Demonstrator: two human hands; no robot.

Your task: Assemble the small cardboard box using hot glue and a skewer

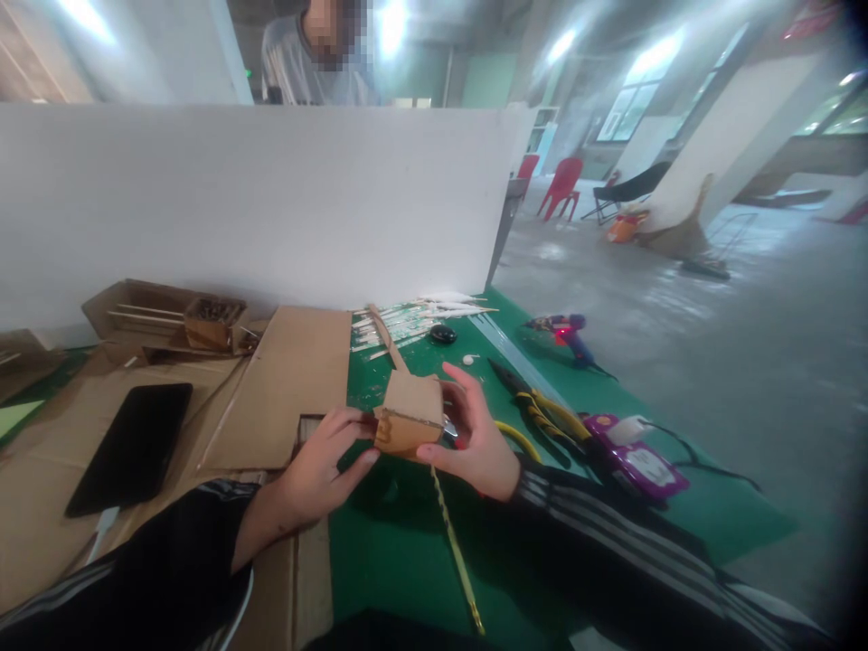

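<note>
A small cardboard box (412, 411) is held up between my two hands above the green tabletop (386, 551). My left hand (329, 466) grips its left side with fingers and thumb. On the other side, my right hand (478, 438) has its thumb on the lower front edge and its fingers curved behind. A strip of cardboard (388, 339) shows just beyond the box; whether it is joined to it I cannot tell. Something metallic with a red part (453, 432) is partly hidden by my right hand. Below lies a yellow twisted rod (456, 551).
Cardboard sheets (285, 380) and a black phone (132, 448) lie left. Thin sticks (407, 321) and a black round object (443, 334) lie behind the box. Pliers (535, 407), a glue gun (566, 334) and a purple power strip (634, 457) are right. A white partition (258, 199) stands behind; beyond it is a person (291, 63).
</note>
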